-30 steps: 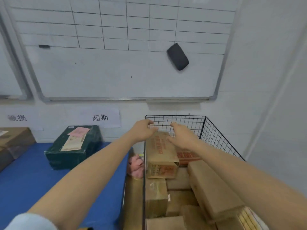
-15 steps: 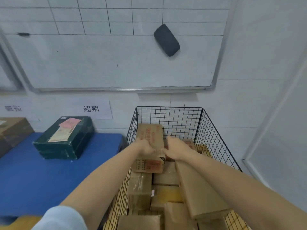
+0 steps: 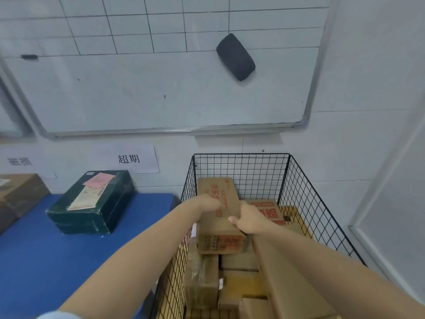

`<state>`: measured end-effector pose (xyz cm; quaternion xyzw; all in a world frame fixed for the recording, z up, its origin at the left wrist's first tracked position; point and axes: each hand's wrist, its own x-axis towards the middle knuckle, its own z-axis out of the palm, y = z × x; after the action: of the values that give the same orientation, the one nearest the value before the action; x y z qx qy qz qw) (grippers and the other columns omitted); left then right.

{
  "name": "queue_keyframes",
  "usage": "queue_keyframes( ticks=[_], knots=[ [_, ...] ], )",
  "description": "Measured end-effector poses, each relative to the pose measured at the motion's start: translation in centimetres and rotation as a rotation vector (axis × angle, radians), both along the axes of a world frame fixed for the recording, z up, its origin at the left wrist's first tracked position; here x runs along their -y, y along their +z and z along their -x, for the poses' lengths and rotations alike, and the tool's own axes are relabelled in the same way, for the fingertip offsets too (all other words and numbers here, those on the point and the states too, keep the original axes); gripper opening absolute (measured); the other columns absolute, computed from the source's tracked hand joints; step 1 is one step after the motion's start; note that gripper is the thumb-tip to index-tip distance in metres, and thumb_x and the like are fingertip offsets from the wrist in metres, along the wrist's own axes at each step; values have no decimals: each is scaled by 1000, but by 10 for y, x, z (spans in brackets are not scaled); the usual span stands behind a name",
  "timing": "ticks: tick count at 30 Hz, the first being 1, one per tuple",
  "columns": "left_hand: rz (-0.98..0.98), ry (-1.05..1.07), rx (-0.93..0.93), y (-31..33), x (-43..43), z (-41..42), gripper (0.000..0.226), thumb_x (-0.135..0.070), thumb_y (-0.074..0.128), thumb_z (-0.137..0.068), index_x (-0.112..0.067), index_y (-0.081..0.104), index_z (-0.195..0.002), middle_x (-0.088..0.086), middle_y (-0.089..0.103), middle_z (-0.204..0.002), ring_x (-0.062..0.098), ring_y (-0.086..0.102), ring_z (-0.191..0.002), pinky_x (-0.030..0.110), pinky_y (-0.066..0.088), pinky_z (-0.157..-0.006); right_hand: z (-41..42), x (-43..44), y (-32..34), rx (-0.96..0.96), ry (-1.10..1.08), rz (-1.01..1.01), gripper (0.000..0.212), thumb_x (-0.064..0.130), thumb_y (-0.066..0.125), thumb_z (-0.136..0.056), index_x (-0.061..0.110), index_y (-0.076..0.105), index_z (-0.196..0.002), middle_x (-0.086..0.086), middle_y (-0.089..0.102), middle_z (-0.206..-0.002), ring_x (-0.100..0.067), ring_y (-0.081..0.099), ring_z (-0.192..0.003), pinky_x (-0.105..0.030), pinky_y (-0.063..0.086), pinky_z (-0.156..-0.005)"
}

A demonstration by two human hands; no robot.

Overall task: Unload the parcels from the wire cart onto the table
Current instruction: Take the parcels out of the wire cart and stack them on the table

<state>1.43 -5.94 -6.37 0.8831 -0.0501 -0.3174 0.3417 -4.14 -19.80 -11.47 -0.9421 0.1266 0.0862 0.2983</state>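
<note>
Gripping the long brown cardboard parcel with red print [image 3: 224,192] from both sides, you have your left hand [image 3: 208,204] wrapped over its left long edge. Your right hand [image 3: 249,221] clamps the right long edge, thumb lying on the top face. The parcel sits on top of the heap inside the black wire cart [image 3: 299,192], close against the cart's left wall. Whether its underside is clear of the brown cartons [image 3: 287,284] beneath cannot be told from this angle.

Its long axis runs away from you toward the back wall, parallel to that left mesh wall, with the printed near end facing you. The blue-topped table [image 3: 46,261] lies to the left, just across that wall, so the parcel has to travel broadside, left edge leading. Your left hand is nearer the table and will likely guide while the right follows. Judge the lift first: the parcel probably needs to rise above the rim before it swings over. Aim for the bare blue patch in front of the dark green box [image 3: 92,203].
</note>
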Motion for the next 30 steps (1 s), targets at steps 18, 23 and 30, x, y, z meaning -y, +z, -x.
queue_keyframes(
  ticks=[18,23,30],
  knots=[
    [289,63,-48,75,12,17,15,-13,64,-87,-18,55,-98,3,57,-101,27,51,-107,52,45,-97,34,34,73,243,-116,13,73,26,83,-70,20,43,-131,2,61,-125,-17,59,-114,-32,49,-96],
    [329,99,-32,81,6,21,15,-10,65,-88,-20,53,-88,1,56,-96,24,51,-103,48,47,-90,36,30,81,254,-102,25,77,25,84,-68,22,44,-132,5,61,-126,-16,59,-114,-30,47,-95],
    [373,113,-25,86,-3,12,30,-8,69,-83,-16,58,-109,-1,54,-102,27,54,-110,51,52,-85,29,24,80,275,-192,-156,85,18,88,-62,20,42,-134,3,60,-126,-20,58,-117,-39,48,-99]
  ],
)
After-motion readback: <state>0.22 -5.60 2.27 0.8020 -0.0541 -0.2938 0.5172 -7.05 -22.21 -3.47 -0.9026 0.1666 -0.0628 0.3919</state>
